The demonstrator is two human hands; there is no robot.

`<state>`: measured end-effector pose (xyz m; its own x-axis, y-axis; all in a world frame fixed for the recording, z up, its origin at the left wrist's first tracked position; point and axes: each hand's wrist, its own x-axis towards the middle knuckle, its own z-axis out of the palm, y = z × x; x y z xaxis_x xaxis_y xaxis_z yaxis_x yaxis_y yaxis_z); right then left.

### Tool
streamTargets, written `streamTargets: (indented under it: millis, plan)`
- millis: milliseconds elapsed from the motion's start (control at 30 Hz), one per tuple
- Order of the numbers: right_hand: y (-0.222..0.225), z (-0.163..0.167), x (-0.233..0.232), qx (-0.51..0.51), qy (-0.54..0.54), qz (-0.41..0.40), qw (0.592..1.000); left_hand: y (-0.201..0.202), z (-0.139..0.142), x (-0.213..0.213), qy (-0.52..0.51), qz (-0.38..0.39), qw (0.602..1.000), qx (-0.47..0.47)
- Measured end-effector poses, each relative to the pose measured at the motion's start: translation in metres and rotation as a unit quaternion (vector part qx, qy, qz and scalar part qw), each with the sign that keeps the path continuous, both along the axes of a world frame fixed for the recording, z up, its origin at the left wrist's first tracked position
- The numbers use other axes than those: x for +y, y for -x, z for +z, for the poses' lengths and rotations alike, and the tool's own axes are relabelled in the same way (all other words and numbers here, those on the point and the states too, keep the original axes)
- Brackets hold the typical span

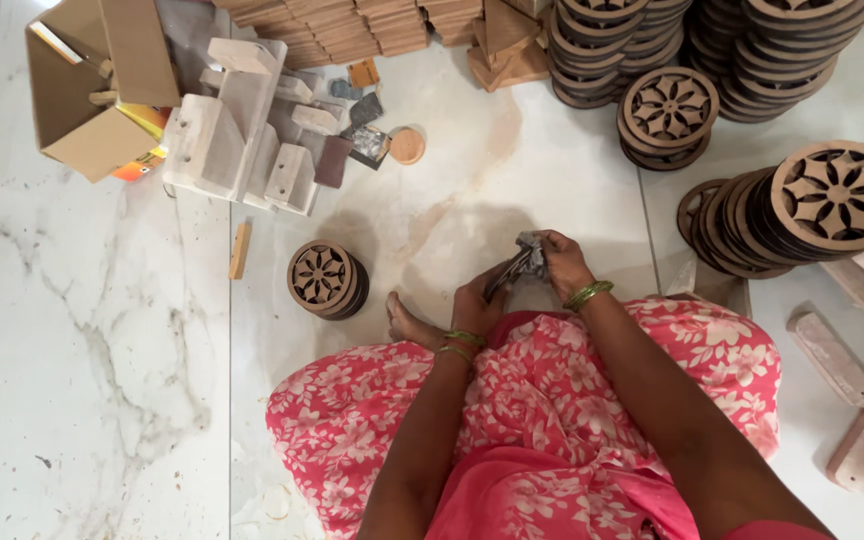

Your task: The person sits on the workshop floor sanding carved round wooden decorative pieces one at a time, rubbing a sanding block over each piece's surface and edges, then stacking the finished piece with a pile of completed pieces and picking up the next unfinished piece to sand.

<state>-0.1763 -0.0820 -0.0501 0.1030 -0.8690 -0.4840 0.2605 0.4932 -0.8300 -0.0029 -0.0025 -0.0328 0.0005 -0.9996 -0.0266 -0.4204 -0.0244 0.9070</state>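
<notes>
I sit on a marble floor in a pink flowered dress. My left hand and my right hand are closed together on a small dark grey piece, likely sandpaper or a small dark part, held just above my knee. Green bangles ring both wrists. A short stack of round carved wooden discs with a flower cut-out lies on the floor to the left of my hands, apart from them. My bare foot rests beside that stack.
Many stacks of the same carved discs stand at the back right, and a leaning row at the right. White wooden blocks, an open cardboard box, stacked wooden slats and loose wooden bars surround me.
</notes>
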Motion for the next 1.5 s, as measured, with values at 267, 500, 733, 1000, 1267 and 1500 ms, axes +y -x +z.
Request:
streamTargets:
  millis: [267, 500, 733, 1000, 1267, 1500]
  plan:
    - [-0.008, 0.006, 0.01, 0.162, 0.291, -0.007, 0.943, 0.009, -0.021, -0.007, 0.091, 0.0, 0.996, -0.015]
    - [-0.009, 0.004, 0.011, 0.306, 0.503, 0.038, 0.808, 0.011, -0.037, -0.01, -0.039, 0.011, 0.989, -0.141]
    - [-0.003, 0.0, 0.005, 0.111, 0.05, -0.013, 0.992, 0.009, -0.01, -0.005, 0.031, -0.011, 0.999, -0.031]
    - [-0.01, 0.017, 0.023, 0.318, 0.561, 0.047, 0.763, 0.009, -0.04, -0.015, 0.021, 0.017, 0.994, -0.108]
    - [-0.027, 0.027, 0.02, 0.27, 0.441, 0.047, 0.855, 0.005, -0.043, -0.018, 0.056, 0.024, 0.997, -0.053]
    - [-0.029, 0.015, -0.001, 0.249, 0.213, -0.007, 0.945, 0.0, -0.024, -0.017, 0.058, -0.002, 0.998, 0.004]
